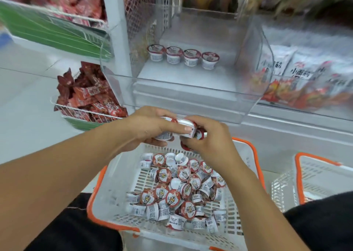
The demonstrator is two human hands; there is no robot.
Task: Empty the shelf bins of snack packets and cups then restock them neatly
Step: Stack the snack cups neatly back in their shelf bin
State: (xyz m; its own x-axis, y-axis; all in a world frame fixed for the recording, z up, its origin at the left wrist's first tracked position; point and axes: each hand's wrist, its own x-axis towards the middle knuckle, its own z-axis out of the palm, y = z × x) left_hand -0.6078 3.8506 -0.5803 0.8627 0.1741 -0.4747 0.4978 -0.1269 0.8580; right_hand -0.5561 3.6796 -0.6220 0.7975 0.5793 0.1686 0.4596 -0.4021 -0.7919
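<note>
Restocking the clear bin (191,90) has barely begun.
Four cups (183,56) stand rowed inside it; below it, our left hand (147,128) and right hand (208,141) curl around several cups, with most heaped in the basket (118,174) underneath.

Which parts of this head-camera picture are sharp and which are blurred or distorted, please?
Head view: the cups in the basket and both hands, left and right, are fairly sharp; the top corners smear with motion blur, as do the red packets upper left; the clear bin shows soft glare, and wide-angle distortion bends its front edge.
</note>
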